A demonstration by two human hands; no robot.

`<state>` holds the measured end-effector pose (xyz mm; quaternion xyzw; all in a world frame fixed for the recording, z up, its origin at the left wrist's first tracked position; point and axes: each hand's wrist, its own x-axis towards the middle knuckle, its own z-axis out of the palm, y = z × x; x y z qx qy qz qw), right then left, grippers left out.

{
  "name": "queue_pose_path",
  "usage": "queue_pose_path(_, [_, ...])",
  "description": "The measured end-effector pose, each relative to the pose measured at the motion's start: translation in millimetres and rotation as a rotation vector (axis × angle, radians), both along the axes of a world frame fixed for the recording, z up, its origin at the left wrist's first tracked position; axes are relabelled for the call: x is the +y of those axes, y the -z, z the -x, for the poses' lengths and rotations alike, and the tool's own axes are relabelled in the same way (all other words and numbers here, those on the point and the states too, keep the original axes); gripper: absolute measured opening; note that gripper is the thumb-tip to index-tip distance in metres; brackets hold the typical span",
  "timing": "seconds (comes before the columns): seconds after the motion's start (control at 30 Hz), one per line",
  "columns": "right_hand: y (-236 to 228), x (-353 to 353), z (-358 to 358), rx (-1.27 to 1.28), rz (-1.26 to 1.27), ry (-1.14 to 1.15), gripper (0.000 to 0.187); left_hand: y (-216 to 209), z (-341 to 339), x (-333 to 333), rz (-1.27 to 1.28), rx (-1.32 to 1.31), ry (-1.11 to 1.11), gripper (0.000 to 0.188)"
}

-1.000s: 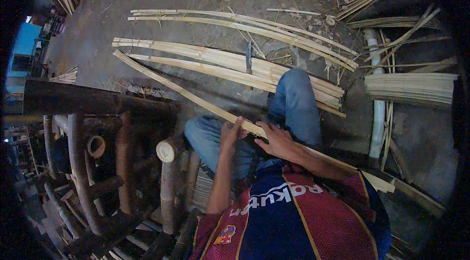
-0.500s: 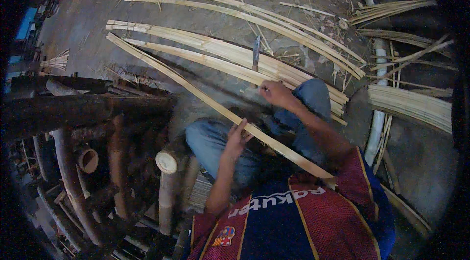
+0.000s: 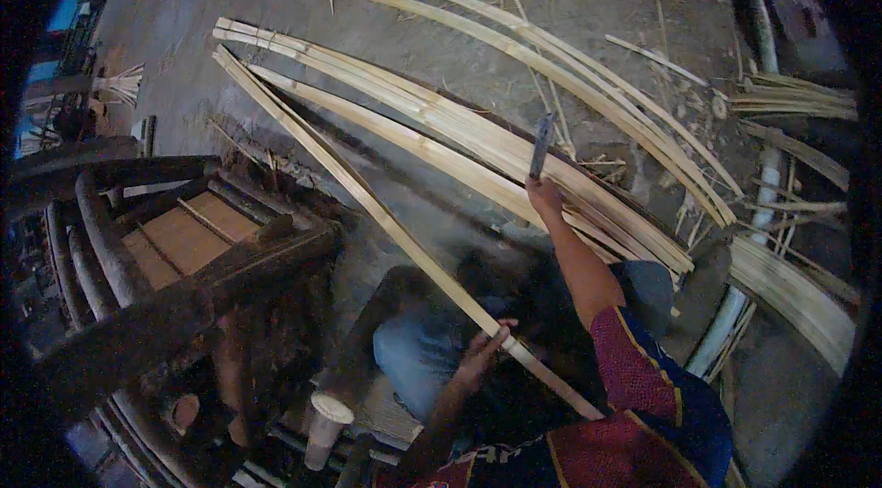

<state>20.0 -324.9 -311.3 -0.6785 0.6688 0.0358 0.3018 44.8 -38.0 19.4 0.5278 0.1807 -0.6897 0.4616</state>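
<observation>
- A frame of dark poles (image 3: 138, 304) crowds the left edge, with an orange-brown board (image 3: 188, 235) set among them; a cut pole end (image 3: 331, 410) stands up just below, near the knee.
- A long strip (image 3: 367, 203) runs from far upper left down across the lap, its lower end passing under the right arm by the red sleeve.
- The left hand (image 3: 482, 355) sits at the strip over the jeans (image 3: 413, 359), fingers curled against its edge; how tightly the grip is pressed is hard to tell in the shadow.
- The right hand (image 3: 547, 196) is raised over the floor, fist clenched round the handle of a blade (image 3: 540, 146) that points up and away.
- Just beyond the blade lies a pile of split strips (image 3: 478, 134), curving from upper left to lower right.
- Bare floor (image 3: 570, 10) opens between that pile and a second curved bundle (image 3: 514, 28) further out.
- More bundles (image 3: 799, 290) and a pale pipe (image 3: 767, 166) line the right edge.
</observation>
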Motion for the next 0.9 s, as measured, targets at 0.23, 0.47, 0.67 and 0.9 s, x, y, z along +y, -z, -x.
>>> queue_pose_path(0.23, [-45, 4, -25, 0.166, 0.049, -0.084, 0.046, 21, 8, -6, 0.24, 0.183, -0.237, 0.031])
queue_pose_path(0.47, [-74, -15, -17, -0.083, 0.285, -0.018, 0.026, -47, -7, -53, 0.127, 0.246, -0.218, 0.035])
queue_pose_path(0.67, [-203, -63, -8, -0.224, 0.381, -0.127, 0.031, -118, 15, -73, 0.129, 0.214, -0.369, 0.036])
queue_pose_path(0.9, [-356, -100, 55, -0.033, 0.017, -0.112, 0.047, -229, 17, -95, 0.275, -0.132, -0.384, 0.035])
